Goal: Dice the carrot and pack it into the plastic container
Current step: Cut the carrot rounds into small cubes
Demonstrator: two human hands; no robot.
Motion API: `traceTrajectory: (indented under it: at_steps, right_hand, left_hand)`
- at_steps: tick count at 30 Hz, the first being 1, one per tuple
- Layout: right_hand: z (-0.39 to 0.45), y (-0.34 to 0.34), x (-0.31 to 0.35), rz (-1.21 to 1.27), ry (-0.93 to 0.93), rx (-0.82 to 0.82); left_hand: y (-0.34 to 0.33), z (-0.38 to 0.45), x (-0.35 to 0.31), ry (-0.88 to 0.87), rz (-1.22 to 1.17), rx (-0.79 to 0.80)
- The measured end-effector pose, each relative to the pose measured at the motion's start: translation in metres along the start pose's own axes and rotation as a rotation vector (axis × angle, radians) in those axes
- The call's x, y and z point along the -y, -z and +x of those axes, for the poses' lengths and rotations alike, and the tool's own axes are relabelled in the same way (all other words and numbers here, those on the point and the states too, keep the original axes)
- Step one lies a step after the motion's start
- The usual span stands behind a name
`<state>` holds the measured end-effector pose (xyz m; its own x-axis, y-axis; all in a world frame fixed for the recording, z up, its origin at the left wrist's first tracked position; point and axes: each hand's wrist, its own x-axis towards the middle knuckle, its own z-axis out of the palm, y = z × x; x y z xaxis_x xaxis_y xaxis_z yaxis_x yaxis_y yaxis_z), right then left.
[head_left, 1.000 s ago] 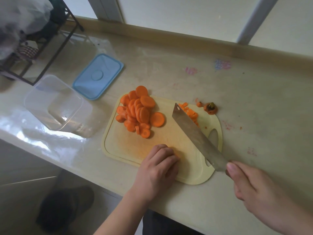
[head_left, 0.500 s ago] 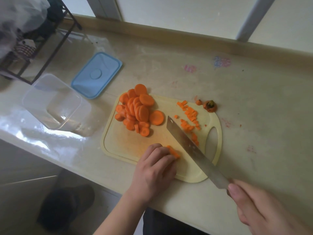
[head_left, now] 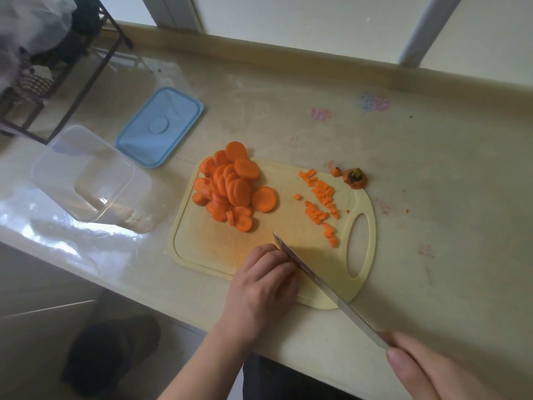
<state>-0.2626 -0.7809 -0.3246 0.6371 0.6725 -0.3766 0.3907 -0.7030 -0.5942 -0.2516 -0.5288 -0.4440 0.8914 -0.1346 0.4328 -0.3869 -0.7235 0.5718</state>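
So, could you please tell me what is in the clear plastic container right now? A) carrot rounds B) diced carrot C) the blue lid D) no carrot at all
D: the plastic container holds no carrot; rounds and dice sit on the cutting board.

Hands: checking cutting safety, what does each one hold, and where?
Right hand grips the knife at its handle end. Left hand curls over a mostly hidden carrot piece on the cutting board.

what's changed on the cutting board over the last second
The knife in the right hand came down from over the diced bits to cut beside the left hand. Carrot slices, container and lid stayed put.
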Motion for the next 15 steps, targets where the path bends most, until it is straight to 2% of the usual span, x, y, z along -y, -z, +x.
traceTrajectory:
  at_steps: [2,4,7,10,15]
  right_hand:
    - [0.003,-0.011,0.002,-0.055,-0.149,-0.271]
    - [0.007,-0.021,0.004,-0.085,-0.264,-0.350]
    - [0.017,-0.023,0.002,-0.016,-0.310,-0.296]
    - [0.020,-0.019,0.006,0.232,-0.335,-0.365]
    - [0.013,-0.014,-0.013,0.433,-0.423,-0.370]
  left_hand:
    - [-0.001,-0.001,0.000,-0.005,-0.003,-0.001]
    - [0.000,0.000,-0.001,0.012,-0.027,0.012]
    - [-0.001,0.000,0.001,0.022,-0.042,0.018]
    - [-0.002,-0.001,0.001,0.002,-0.024,0.023]
    - [-0.001,-0.002,0.002,-0.019,0.014,0.012]
